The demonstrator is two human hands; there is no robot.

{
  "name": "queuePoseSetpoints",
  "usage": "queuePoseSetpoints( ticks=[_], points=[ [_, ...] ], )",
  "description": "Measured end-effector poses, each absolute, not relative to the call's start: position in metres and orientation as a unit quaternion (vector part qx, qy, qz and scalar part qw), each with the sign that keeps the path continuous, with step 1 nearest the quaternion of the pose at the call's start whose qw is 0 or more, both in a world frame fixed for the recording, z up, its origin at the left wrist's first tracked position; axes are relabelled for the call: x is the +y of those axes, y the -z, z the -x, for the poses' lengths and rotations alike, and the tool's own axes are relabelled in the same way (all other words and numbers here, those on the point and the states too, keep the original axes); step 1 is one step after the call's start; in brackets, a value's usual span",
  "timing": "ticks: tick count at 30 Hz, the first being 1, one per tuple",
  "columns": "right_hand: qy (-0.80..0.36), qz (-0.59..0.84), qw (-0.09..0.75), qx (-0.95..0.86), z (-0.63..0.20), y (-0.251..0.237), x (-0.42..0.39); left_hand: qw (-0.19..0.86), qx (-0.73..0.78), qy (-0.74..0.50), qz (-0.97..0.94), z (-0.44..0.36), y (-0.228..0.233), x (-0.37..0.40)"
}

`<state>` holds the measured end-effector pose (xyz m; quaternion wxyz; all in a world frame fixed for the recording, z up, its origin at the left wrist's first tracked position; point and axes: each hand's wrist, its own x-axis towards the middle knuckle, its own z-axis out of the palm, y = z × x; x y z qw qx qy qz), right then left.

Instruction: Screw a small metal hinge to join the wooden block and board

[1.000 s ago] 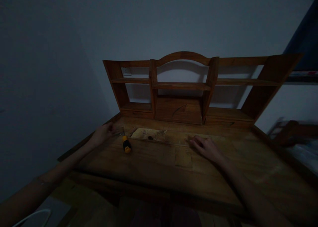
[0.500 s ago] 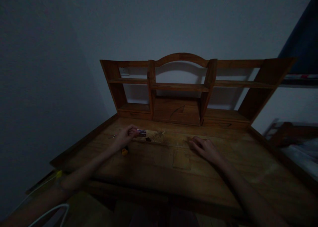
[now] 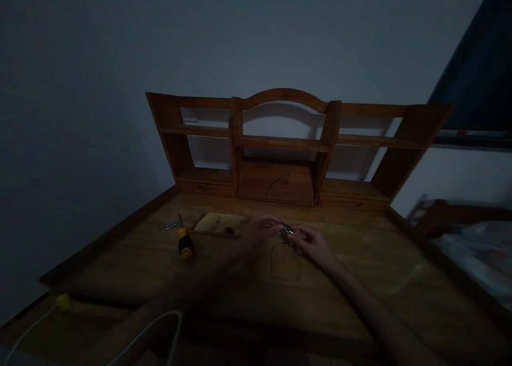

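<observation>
Both my hands meet at the middle of a dark wooden desk [image 3: 240,280]. My left hand [image 3: 260,230] pinches a small shiny metal piece [image 3: 287,229], which looks like a hinge. My right hand [image 3: 312,243] touches the same piece from the right, fingers curled on it. They hover over a long shallow recess [image 3: 218,224] in the desk top. A screwdriver [image 3: 184,241] with a black and yellow handle lies to the left of my hands, apart from them.
A wooden hutch [image 3: 280,147] with open shelves stands at the back of the desk against a pale wall. Small metal bits [image 3: 171,225] lie near the screwdriver tip. A white cable [image 3: 160,323] loops at the front left. A bed edge [image 3: 460,222] lies at right.
My left hand picked up the metal piece at the left end of the recess and carried it right to meet my right hand. The view has shifted right.
</observation>
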<state>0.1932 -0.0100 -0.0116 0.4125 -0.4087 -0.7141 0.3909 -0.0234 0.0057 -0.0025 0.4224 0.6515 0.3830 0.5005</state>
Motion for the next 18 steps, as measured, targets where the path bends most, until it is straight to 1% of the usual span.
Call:
queuePoseSetpoints(
  ticks=[3, 8, 11, 15, 18],
  points=[
    [-0.431, 0.414, 0.452, -0.662, -0.193, 0.015, -0.005, 0.439, 0.357, -0.51, -0.647, 0.003, 0.008, 0.017],
    [-0.455, 0.43, 0.5, -0.598, -0.199, 0.012, -0.002, 0.44, 0.359, -0.52, -0.638, -0.003, 0.017, 0.021],
    [-0.476, 0.44, 0.502, -0.572, -0.201, 0.011, -0.004, 0.453, 0.361, -0.522, -0.626, -0.001, 0.018, 0.016],
    [-0.509, 0.449, 0.475, -0.56, -0.203, 0.015, -0.003, 0.482, 0.359, -0.52, -0.607, 0.0, 0.016, 0.009],
    [-0.512, 0.446, 0.478, -0.557, -0.205, 0.019, 0.0, 0.453, 0.38, -0.526, -0.612, 0.001, 0.013, 0.007]
  ],
)
